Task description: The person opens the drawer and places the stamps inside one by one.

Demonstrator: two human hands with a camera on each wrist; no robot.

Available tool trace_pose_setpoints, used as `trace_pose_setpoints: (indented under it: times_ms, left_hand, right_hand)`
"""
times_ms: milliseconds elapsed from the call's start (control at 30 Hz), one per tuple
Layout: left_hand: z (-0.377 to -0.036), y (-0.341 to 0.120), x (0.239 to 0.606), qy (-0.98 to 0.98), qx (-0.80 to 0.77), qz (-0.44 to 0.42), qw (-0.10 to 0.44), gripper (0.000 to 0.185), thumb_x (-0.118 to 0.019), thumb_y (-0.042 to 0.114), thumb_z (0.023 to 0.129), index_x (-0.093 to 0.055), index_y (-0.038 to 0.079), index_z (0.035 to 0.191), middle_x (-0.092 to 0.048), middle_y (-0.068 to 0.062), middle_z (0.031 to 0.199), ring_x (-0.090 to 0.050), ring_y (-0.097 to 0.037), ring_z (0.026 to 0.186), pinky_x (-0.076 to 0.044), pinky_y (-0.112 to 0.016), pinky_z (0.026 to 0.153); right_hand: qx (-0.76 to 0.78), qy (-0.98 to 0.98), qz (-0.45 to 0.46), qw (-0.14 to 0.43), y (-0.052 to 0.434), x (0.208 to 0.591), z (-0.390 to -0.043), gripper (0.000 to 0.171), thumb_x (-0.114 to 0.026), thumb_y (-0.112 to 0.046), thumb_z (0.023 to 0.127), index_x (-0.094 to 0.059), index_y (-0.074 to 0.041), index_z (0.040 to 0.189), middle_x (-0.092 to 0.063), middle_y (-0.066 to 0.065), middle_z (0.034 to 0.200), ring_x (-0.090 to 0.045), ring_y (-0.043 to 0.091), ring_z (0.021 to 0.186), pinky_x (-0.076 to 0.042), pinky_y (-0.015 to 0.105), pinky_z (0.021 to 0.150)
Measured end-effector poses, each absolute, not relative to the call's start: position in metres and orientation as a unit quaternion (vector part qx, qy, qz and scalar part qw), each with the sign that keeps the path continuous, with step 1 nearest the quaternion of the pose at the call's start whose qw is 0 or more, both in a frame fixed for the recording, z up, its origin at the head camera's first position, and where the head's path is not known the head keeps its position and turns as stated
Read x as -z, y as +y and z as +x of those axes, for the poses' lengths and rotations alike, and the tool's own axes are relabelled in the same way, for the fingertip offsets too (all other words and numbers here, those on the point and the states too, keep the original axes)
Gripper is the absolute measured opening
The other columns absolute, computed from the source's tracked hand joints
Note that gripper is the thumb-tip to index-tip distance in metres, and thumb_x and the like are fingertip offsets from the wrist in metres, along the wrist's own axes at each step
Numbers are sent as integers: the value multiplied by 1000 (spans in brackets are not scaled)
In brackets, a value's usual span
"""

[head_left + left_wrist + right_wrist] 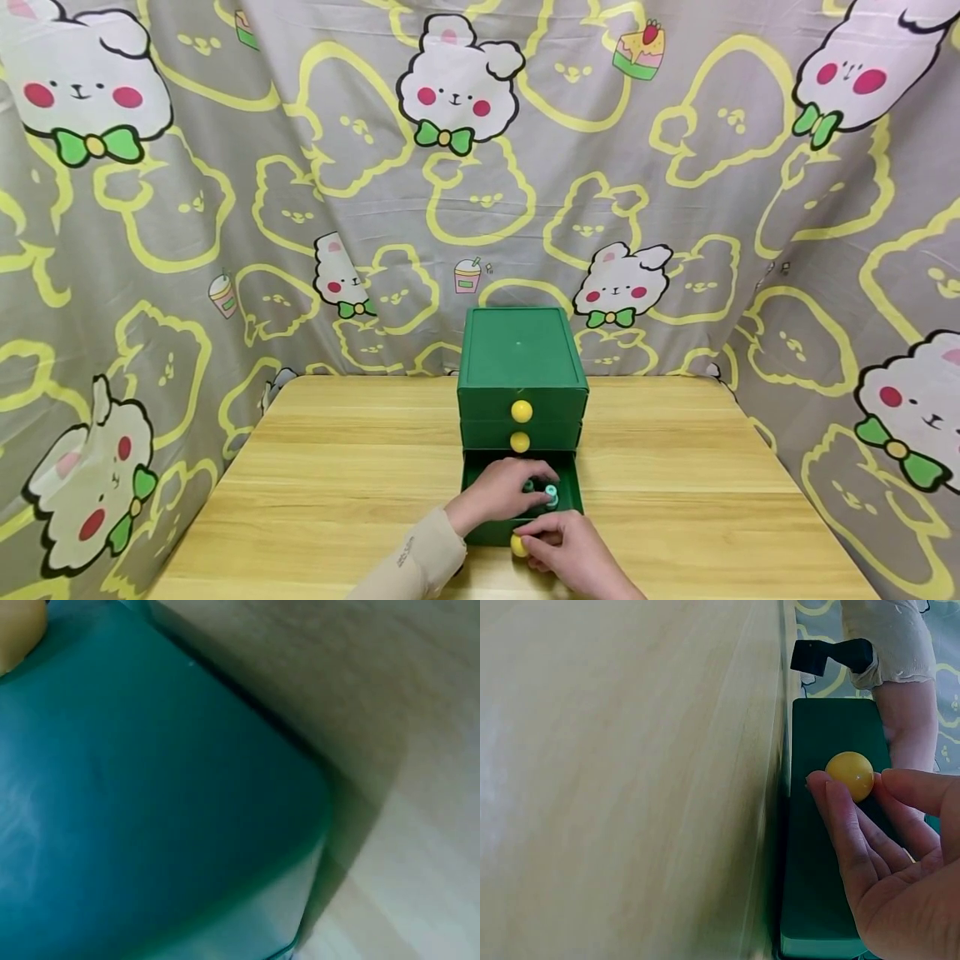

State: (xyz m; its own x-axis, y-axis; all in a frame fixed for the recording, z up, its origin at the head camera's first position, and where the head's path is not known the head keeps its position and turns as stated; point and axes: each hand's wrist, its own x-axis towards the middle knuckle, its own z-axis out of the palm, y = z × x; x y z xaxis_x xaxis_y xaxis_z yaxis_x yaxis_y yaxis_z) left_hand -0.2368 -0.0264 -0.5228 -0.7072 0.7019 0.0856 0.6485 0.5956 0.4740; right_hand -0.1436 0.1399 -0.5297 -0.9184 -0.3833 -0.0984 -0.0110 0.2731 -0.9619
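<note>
The right hand (885,862) pinches the bottom drawer's yellow knob (849,775); the left hand (504,492) hides small teal objects (551,493), its grip unclear.

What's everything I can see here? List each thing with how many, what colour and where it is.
Drawer cabinet: one, green, three drawers stacked, at the middle of the table.
Bottom drawer: one, green, pulled open toward the person.
Knobs: three, yellow, one on each drawer front; the top knob, the middle knob, the bottom knob.
Small items: teal and white, inside the open drawer; number and kind unclear.
Table: one, light wood, under the cabinet.
Cloth backdrop: one, grey with yellow outlines and white cartoon animals, behind and beside the table.
Sleeve: one, beige, on the left arm.
Left hand: reaches into the open drawer.
Right hand: fingers pinch the bottom knob.
</note>
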Motion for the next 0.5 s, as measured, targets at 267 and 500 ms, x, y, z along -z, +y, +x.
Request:
trace_pose_setpoints:
  times_ms: [267,500]
  left_hand:
    - [-221,-35,493,857,-213,470,2,30,-56,35,108,-68,25,134,-70,11,128,-65,-4,118,-51,-22,99]
    - [-225,-47,442,761,-201,516,-337,31,-75,24,96,-73,22,127,-69,2,135,-60,-19,132,-45,-41,114]
  right_hand:
    - [591,779,-128,162,139,529,-143,15,-72,-14,97,-80,-3,103,-79,10,93,-73,19,76,-59,25,64]
    - [586,783,-132,159,139,527,-144,16,-72,-13,97,-80,-2,104,-79,10,91,-73,18,74,-60,29,64]
